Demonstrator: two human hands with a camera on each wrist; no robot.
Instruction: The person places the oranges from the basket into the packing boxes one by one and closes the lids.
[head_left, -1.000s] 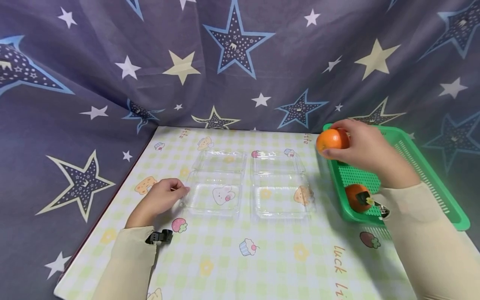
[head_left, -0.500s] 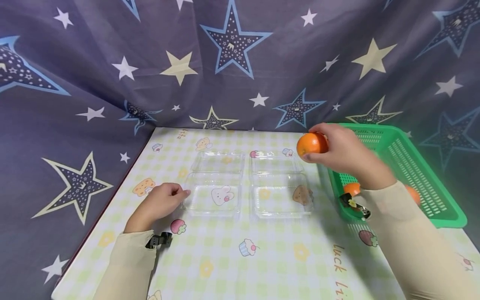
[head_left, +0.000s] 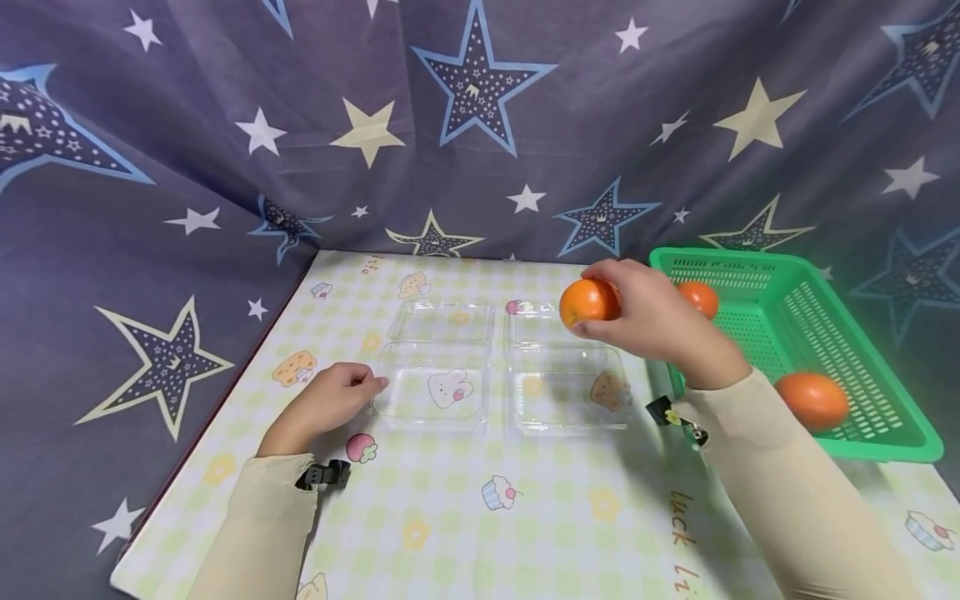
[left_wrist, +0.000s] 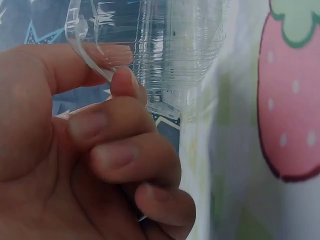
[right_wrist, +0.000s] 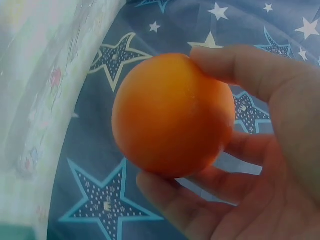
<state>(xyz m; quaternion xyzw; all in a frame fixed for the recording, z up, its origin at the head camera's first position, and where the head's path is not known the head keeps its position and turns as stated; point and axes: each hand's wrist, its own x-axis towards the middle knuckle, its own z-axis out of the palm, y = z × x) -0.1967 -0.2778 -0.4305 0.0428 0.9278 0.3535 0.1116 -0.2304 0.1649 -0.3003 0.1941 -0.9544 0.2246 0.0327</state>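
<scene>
My right hand [head_left: 654, 323] grips an orange [head_left: 588, 304] above the back part of the right clear plastic box [head_left: 558, 408]. In the right wrist view, thumb and fingers curl round the orange [right_wrist: 172, 117]. My left hand [head_left: 326, 402] is at the left edge of the other clear plastic box [head_left: 420, 408]. The left wrist view shows the thumb and a finger pinching the rim of that box [left_wrist: 165, 50], the other fingers curled. Both boxes lie with their lids spread back, side by side on the checked cloth.
A green basket [head_left: 888, 379] stands on the right with an orange [head_left: 812, 401] near its front and another orange [head_left: 699, 298] at its back left, partly behind my right hand. A starry curtain [head_left: 480, 192] hangs behind the table [head_left: 450, 517].
My right hand has carried the orange leftward from over the green basket to over the right box. The oranges in the basket have shifted. My left hand stays at the left box.
</scene>
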